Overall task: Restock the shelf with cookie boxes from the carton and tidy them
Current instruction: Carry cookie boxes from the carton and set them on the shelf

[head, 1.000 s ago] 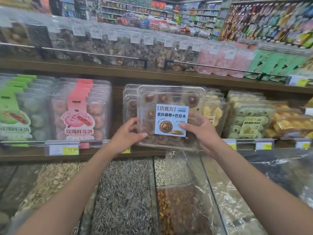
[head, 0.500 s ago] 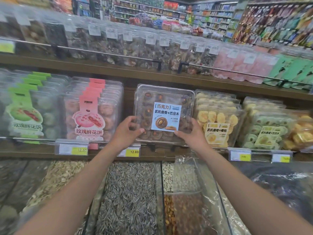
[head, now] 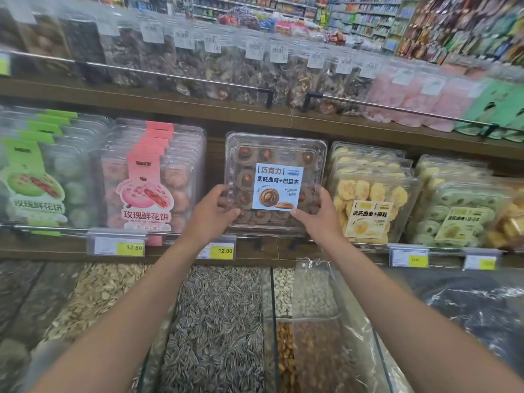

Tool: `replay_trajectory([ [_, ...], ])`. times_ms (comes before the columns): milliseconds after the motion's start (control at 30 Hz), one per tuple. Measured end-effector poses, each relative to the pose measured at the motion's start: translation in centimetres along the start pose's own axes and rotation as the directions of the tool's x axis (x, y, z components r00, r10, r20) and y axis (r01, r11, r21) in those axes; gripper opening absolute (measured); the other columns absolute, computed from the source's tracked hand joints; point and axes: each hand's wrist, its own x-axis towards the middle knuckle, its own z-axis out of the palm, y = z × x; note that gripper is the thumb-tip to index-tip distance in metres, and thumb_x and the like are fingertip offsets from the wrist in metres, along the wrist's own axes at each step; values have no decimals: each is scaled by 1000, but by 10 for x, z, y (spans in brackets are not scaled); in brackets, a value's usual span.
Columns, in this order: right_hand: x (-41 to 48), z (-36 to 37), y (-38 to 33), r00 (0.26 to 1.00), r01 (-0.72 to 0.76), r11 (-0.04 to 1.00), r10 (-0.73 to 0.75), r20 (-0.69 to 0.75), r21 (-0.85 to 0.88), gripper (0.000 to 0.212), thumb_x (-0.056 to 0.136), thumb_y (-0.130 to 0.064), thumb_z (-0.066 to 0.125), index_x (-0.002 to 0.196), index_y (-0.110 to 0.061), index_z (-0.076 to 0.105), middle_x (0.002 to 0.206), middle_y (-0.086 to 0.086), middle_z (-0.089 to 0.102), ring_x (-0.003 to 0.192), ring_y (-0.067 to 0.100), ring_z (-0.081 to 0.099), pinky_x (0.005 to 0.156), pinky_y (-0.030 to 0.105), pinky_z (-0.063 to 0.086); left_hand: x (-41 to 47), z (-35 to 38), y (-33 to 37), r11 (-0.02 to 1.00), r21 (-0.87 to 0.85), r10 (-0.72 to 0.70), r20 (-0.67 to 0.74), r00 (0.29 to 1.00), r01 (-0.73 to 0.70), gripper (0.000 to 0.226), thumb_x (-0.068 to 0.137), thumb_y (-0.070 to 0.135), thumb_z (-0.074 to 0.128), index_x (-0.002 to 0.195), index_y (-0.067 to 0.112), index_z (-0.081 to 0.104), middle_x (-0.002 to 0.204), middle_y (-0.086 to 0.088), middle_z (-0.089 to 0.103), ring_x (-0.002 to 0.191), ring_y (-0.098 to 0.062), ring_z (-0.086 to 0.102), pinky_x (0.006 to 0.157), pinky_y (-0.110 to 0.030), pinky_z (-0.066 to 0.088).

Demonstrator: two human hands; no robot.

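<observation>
Clear plastic cookie box (head: 275, 184), brown cookies inside, is held upright at shelf (head: 71, 251) front, just left of yellow cookie boxes (head: 368, 194). Lower corners are pinched by left hand (head: 211, 214) and right hand (head: 317, 219), thumbs on front. Shell is judged light, thin, slippery, crushable; rims are best gripped, not lid centre. Blue label (head: 278, 191) is faced outward; box is near square, no clear long axis.

I record: clear cookie box (head: 276, 154), brown cookies (head: 245, 178), pale blue label (head: 278, 186); pink-labelled boxes (head: 147, 188) toward the shelf (head: 249, 252) left end, yellow-cookie boxes (head: 368, 194) rightward.
</observation>
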Motion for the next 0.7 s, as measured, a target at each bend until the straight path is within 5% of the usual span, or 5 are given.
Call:
replay_trajectory([
  [133, -3, 6, 4, 998, 41, 999, -42, -42, -7, 84, 87, -17, 84, 157, -30, 38, 139, -11, 53, 127, 15, 57, 108, 45, 53, -5, 2, -8, 999, -38, 21, -22, 1000, -22, 62, 93, 18, 79, 147, 24, 50, 118, 2, 68, 106, -15, 69, 96, -47, 60],
  [233, -5, 10, 8, 995, 68, 998, -67, -68, 11, 83, 87, -16, 84, 156, -28, 40, 146, -5, 51, 126, 15, 56, 105, 36, 52, -10, 4, -9, 998, -42, 38, -59, 998, -41, 60, 93, 16, 80, 146, 21, 53, 122, -3, 64, 103, -13, 68, 93, -42, 61],
  [467, -14, 14, 15, 988, 97, 995, -99, -117, -28, 75, 86, -19, 85, 151, -23, 47, 146, -6, 54, 125, 5, 47, 106, 26, 41, -15, 6, -11, 986, 152, 91, -116, 989, -72, 63, 90, 18, 83, 147, 17, 56, 104, -5, 62, 93, -19, 64, 77, -24, 47],
  [700, -16, 17, 20, 986, 108, 993, -112, -123, -43, 75, 86, -19, 85, 151, -18, 47, 143, -8, 56, 124, 6, 50, 106, 25, 43, -20, 9, -14, 973, 212, 125, -126, 984, -96, 57, 88, 19, 84, 136, 23, 55, 99, 0, 60, 82, -16, 63, 79, -46, 58],
])
